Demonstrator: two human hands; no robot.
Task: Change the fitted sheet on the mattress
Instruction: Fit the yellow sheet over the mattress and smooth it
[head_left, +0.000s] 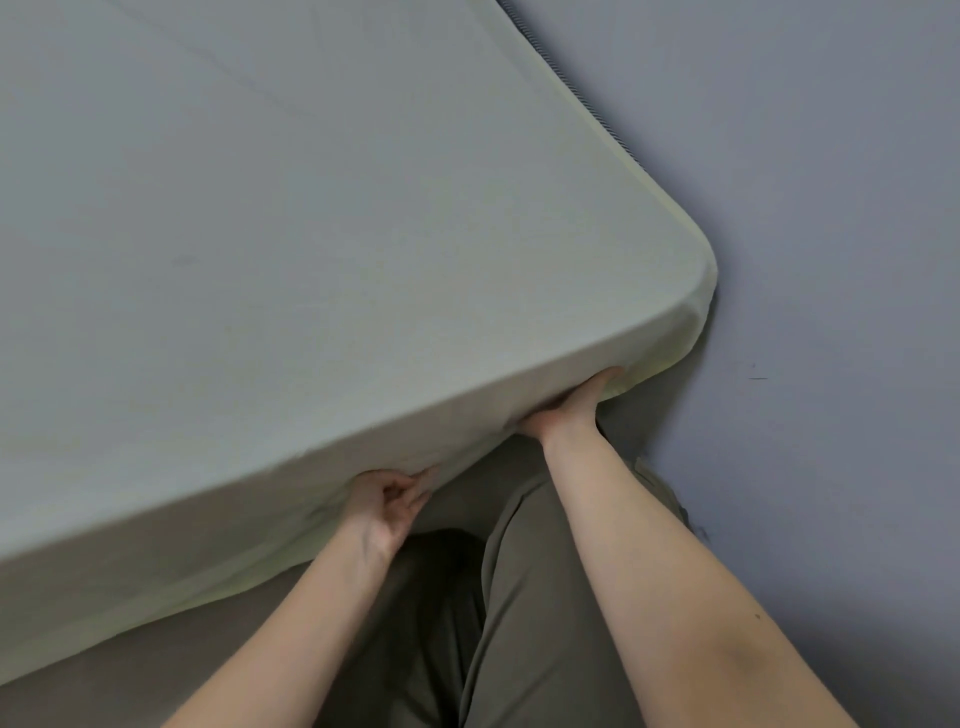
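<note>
Forearms (649, 571) outstretched; left hand (389, 501) pinching fitted sheet (311, 234) hem; right hand (569, 408) tucked under mattress (592, 111) corner, grip hidden; likely seating corner; next, drawing hem under evenly.

Your left hand (387, 506) pinches the lower hem of the pale green fitted sheet (311, 260), palm turned toward you and fingers curled. To its right and a little further from you, your right hand (569, 408) goes in under the same hem. Its fingers are hidden beneath the cloth, so its grip cannot be told. Beyond both hands the sheet lies smooth, and it wraps a rounded corner just right of your right hand. Far beyond that hand a striped strip of bare mattress (592, 111) shows against a bluish wall (805, 208). Below your hands, between your forearms, are your olive trousers (519, 597).
</note>
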